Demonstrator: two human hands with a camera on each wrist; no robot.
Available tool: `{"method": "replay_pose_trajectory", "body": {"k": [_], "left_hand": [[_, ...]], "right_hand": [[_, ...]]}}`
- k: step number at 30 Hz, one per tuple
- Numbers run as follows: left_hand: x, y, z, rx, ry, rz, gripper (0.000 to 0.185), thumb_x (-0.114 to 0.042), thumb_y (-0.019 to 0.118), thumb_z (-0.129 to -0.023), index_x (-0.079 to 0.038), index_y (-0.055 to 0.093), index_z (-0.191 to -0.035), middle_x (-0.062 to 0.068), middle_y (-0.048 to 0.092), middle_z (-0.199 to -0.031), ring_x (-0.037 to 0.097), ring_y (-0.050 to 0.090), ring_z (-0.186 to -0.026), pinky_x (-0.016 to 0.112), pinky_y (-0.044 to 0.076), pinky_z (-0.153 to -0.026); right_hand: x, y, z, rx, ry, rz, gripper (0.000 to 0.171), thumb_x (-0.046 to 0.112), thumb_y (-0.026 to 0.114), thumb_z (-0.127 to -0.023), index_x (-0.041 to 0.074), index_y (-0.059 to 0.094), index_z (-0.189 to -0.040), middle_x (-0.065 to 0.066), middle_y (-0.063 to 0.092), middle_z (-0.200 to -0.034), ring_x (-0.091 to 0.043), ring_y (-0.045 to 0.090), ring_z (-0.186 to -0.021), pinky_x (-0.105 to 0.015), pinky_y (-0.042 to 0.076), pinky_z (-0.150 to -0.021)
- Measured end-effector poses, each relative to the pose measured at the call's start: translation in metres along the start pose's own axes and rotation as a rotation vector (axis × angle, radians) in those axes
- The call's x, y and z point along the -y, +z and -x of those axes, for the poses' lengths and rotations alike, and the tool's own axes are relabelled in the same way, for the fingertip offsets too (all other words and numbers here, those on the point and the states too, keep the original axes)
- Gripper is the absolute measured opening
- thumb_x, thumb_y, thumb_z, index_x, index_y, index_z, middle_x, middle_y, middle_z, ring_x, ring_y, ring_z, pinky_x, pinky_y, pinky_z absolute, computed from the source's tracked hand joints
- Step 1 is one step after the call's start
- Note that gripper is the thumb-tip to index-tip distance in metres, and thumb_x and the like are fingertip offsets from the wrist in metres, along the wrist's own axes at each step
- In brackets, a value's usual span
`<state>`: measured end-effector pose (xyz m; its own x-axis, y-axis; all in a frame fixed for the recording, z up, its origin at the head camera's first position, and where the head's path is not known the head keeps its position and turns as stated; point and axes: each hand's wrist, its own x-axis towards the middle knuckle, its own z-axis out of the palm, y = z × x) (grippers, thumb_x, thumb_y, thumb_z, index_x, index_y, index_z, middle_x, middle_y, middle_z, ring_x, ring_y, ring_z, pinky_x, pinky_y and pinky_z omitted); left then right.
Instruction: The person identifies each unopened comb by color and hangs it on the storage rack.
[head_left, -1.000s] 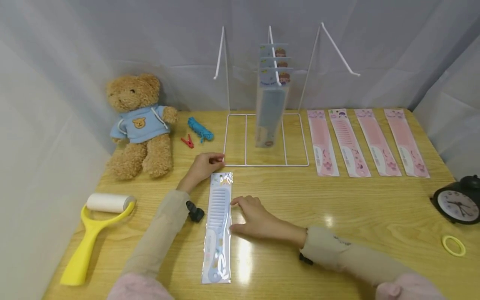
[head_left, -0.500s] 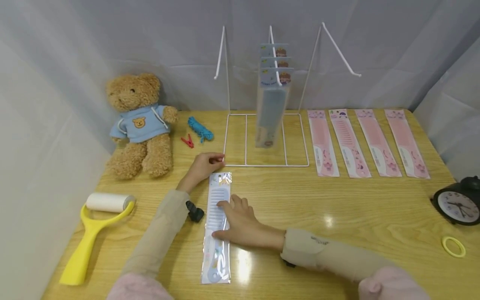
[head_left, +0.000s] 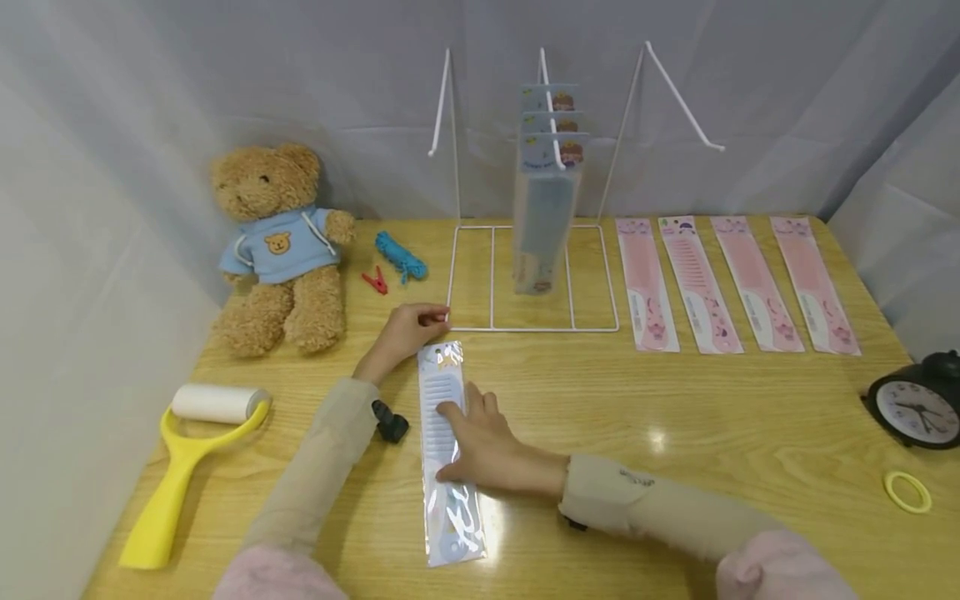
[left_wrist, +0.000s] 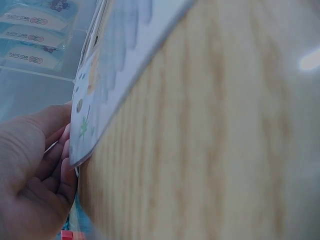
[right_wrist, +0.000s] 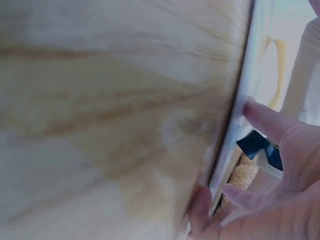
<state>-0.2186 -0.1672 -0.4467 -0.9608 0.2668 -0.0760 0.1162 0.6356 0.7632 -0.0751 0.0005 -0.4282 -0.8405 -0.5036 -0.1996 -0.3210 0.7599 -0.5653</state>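
Note:
A clear-packed pale blue comb (head_left: 438, 387) is at the front middle of the table in the head view. My right hand (head_left: 487, 446) grips its pack from the right edge, thumb and a finger over the face. In the right wrist view that hand (right_wrist: 295, 175) has fingers on both sides of the pack's edge. My left hand (head_left: 405, 333) pinches the front left corner of a white wire display rack (head_left: 532, 331). The comb's top end lies close by that hand. Several packed blue combs (head_left: 547, 200) hang from the rack's middle hook.
Several pink packed combs (head_left: 705, 292) lie in a row at right, behind a black alarm clock (head_left: 917, 408) and a yellow ring (head_left: 907, 492). At left are a teddy bear (head_left: 281, 250), blue cord (head_left: 401, 257), red clip (head_left: 376, 280) and yellow-handled roller (head_left: 183, 467).
My right hand has moved left onto the comb pack and taken hold of it. The pack's lower end has swung right. My left hand stays at the rack corner.

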Motion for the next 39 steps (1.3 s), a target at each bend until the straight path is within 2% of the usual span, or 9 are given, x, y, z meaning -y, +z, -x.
{"method": "replay_pose_trajectory", "body": {"k": [5, 10, 13, 16, 20, 27, 30, 34, 39], "left_hand": [[0.000, 0.000, 0.000, -0.011, 0.003, 0.000, 0.034, -0.011, 0.064, -0.091, 0.004, 0.062, -0.121, 0.021, 0.068, -0.105, 0.029, 0.063, -0.093, 0.036, 0.052, -0.081], [0.001, 0.001, 0.000, -0.028, 0.025, -0.011, 0.033, -0.011, 0.065, -0.091, 0.005, 0.063, -0.120, 0.021, 0.068, -0.104, 0.029, 0.064, -0.092, 0.036, 0.052, -0.080], [0.002, 0.001, 0.001, -0.024, 0.020, -0.017, 0.034, -0.011, 0.065, -0.091, 0.005, 0.063, -0.120, 0.021, 0.068, -0.104, 0.029, 0.064, -0.092, 0.037, 0.052, -0.081], [0.001, 0.001, 0.001, -0.017, 0.014, -0.020, 0.034, -0.012, 0.065, -0.091, 0.004, 0.062, -0.121, 0.020, 0.068, -0.105, 0.029, 0.064, -0.093, 0.037, 0.052, -0.082], [0.002, 0.001, 0.000, -0.027, 0.028, -0.026, 0.033, -0.011, 0.065, -0.091, 0.004, 0.063, -0.120, 0.020, 0.068, -0.104, 0.029, 0.064, -0.092, 0.038, 0.052, -0.082], [0.003, 0.000, -0.001, -0.019, 0.030, -0.024, 0.034, -0.012, 0.065, -0.091, 0.004, 0.063, -0.121, 0.019, 0.068, -0.103, 0.028, 0.064, -0.092, 0.037, 0.052, -0.081], [0.002, 0.000, 0.000, -0.014, 0.019, -0.020, 0.034, -0.013, 0.065, -0.091, 0.003, 0.063, -0.121, 0.019, 0.068, -0.104, 0.028, 0.063, -0.093, 0.037, 0.052, -0.081], [0.001, -0.001, 0.000, -0.005, 0.011, -0.010, 0.035, -0.013, 0.065, -0.091, 0.003, 0.062, -0.122, 0.019, 0.068, -0.105, 0.028, 0.063, -0.094, 0.037, 0.051, -0.082], [0.001, -0.001, 0.000, -0.009, 0.019, -0.006, 0.033, -0.009, 0.063, -0.091, 0.005, 0.062, -0.121, 0.021, 0.068, -0.105, 0.029, 0.063, -0.092, 0.037, 0.052, -0.081]], "right_hand": [[0.001, -0.007, 0.005, 0.042, 0.036, -0.080, 0.077, 0.013, 0.085, -0.066, 0.009, 0.047, -0.132, -0.030, 0.023, -0.144, -0.041, 0.032, -0.119, -0.047, 0.045, -0.094], [-0.004, -0.015, 0.005, 0.082, 0.076, -0.130, 0.077, 0.004, 0.084, -0.063, 0.008, 0.048, -0.131, -0.028, 0.028, -0.140, -0.043, 0.036, -0.118, -0.049, 0.048, -0.089], [-0.011, -0.018, 0.005, 0.094, 0.078, -0.168, 0.078, 0.003, 0.085, -0.062, 0.006, 0.048, -0.131, -0.025, 0.033, -0.132, -0.039, 0.045, -0.111, -0.044, 0.051, -0.085], [-0.020, -0.022, 0.005, 0.102, 0.065, -0.221, 0.079, 0.003, 0.086, -0.061, 0.005, 0.048, -0.131, -0.019, 0.038, -0.118, -0.030, 0.053, -0.095, -0.035, 0.053, -0.075], [-0.031, -0.026, 0.007, 0.124, 0.046, -0.268, 0.079, 0.007, 0.086, -0.063, 0.006, 0.047, -0.132, -0.013, 0.043, -0.103, -0.021, 0.052, -0.080, -0.028, 0.051, -0.066], [-0.049, -0.028, 0.011, 0.107, -0.066, -0.257, 0.070, 0.007, 0.081, -0.071, 0.002, 0.050, -0.134, -0.012, 0.053, -0.103, -0.017, 0.050, -0.087, -0.034, 0.046, -0.082], [-0.054, -0.032, 0.014, 0.109, -0.078, -0.366, 0.069, 0.000, 0.077, -0.074, -0.001, 0.047, -0.135, -0.013, 0.055, -0.103, -0.014, 0.054, -0.079, -0.029, 0.048, -0.074], [-0.060, -0.038, 0.019, 0.122, -0.080, -0.540, 0.068, -0.009, 0.071, -0.076, -0.001, 0.042, -0.137, -0.012, 0.050, -0.101, -0.009, 0.053, -0.063, -0.019, 0.045, -0.057], [-0.066, -0.045, 0.026, 0.075, -0.098, -0.665, 0.070, -0.016, 0.066, -0.076, 0.001, 0.038, -0.139, -0.014, 0.046, -0.102, -0.009, 0.051, -0.062, -0.017, 0.042, -0.055]]}}
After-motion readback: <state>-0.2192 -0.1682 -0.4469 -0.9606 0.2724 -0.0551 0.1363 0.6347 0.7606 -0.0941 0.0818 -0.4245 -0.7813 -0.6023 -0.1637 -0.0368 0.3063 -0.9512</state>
